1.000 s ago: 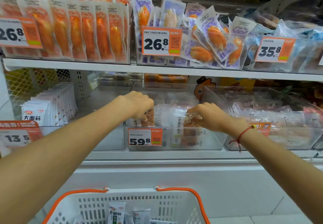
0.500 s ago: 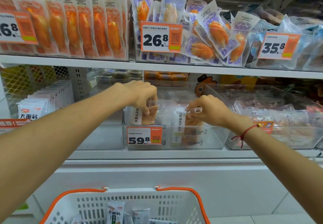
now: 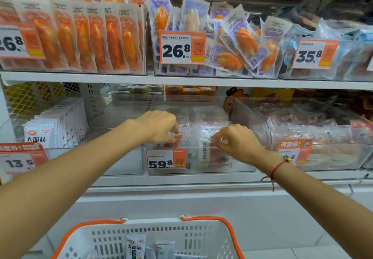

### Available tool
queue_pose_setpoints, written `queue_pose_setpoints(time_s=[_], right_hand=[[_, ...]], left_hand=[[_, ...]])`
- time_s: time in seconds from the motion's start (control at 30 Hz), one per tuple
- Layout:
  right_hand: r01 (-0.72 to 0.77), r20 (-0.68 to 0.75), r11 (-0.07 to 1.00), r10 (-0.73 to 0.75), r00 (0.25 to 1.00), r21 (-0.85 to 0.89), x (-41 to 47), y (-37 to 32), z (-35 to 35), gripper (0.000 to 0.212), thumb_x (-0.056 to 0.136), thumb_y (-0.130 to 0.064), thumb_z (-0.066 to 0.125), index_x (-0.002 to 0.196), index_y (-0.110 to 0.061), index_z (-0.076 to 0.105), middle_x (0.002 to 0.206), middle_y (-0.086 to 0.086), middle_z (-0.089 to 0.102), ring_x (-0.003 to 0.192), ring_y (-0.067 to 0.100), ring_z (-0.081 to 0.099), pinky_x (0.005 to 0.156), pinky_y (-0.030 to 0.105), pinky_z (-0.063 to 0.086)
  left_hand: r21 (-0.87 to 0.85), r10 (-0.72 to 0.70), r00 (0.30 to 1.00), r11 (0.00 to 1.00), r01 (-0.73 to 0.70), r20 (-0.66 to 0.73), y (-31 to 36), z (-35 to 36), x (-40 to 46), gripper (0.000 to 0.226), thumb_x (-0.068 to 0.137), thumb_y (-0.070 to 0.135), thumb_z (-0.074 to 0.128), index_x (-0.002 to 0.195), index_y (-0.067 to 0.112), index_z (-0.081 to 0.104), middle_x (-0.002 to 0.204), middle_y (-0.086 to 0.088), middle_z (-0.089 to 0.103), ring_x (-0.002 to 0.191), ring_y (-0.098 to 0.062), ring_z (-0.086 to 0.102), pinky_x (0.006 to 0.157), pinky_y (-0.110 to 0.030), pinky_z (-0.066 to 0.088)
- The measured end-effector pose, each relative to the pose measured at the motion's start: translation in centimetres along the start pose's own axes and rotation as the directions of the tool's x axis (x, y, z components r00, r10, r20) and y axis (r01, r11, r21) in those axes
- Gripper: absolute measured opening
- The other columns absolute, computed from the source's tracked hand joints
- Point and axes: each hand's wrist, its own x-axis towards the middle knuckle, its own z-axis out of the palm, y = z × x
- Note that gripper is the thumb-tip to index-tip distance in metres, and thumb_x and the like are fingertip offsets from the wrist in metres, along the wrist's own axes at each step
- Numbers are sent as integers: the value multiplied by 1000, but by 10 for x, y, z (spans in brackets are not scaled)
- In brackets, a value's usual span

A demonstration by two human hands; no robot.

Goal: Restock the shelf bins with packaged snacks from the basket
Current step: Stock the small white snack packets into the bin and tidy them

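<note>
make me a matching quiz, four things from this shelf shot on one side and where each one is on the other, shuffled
Things:
1. 59.8 tag
2. 35.8 tag
3. basket
4. left hand

Places:
A. upper shelf, right side
B. bottom of the view, under the arms
C. front of the middle bin, lower shelf
D. on packets at the top of the middle bin

Pairs: 1-C, 2-A, 3-B, 4-D
</note>
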Motion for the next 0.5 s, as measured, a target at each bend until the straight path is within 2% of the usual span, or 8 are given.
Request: queue_pose_setpoints(time_s=[0.07, 0.13, 0.2, 0.27, 0.33, 0.5], right_hand=[[23, 126, 1000, -22, 992, -6, 4, 1, -15, 29, 91, -23, 59, 118, -29, 67, 113, -5, 70, 104, 18, 64, 89, 35, 52], [48, 198, 999, -45, 979, -14, 10, 2, -32, 28, 89, -19, 61, 116, -26, 67, 111, -4, 70, 100, 16, 65, 85, 32, 52], [83, 212, 992, -61, 975, -99, 16, 4, -41, 22, 88, -21, 64, 108, -27, 70, 108, -6, 70, 97, 15, 64, 73, 26, 46], [111, 218, 983, -77, 973, -148, 20, 3, -43, 18, 87, -23, 66, 103, -30, 72, 103, -6, 71, 93, 14, 64, 68, 24, 42], [120, 232, 985, -88, 969, -127, 23, 2, -43, 18, 85, -23, 69, 100, -31, 73, 98, -4, 72, 89, 14, 66, 68, 24, 46], [136, 259, 983, -101, 961, -124, 27, -2, -45, 16, 83, -22, 72, 97, -29, 75, 93, -4, 73, 87, 12, 67, 72, 25, 51]], left_hand=[[-45, 2, 999, 999, -5, -54, -1, -1, -10, 26, 91, 36, 59, 117, 31, 61, 111, 8, 64, 103, -17, 59, 75, -30, 43], [-44, -4, 995, 999, 0, -98, -3, -5, -14, 26, 90, 38, 59, 115, 32, 62, 113, 9, 63, 106, -17, 58, 77, -31, 45], [12, -2, 996, 1000, 3, -94, -5, -11, -14, 24, 89, 39, 60, 112, 34, 65, 113, 9, 64, 106, -16, 57, 73, -29, 42], [71, -1, 997, 997, 7, -81, -4, -16, -9, 21, 87, 37, 64, 107, 33, 68, 105, 10, 68, 97, -16, 61, 66, -26, 37], [123, 17, 997, 992, -8, -69, 0, -19, -5, 19, 84, 35, 67, 103, 31, 70, 99, 10, 70, 91, -15, 63, 65, -25, 37], [161, 25, 998, 987, -14, -64, 5, -13, 2, 18, 85, 31, 67, 103, 28, 70, 99, 9, 71, 92, -16, 63, 64, -26, 38]])
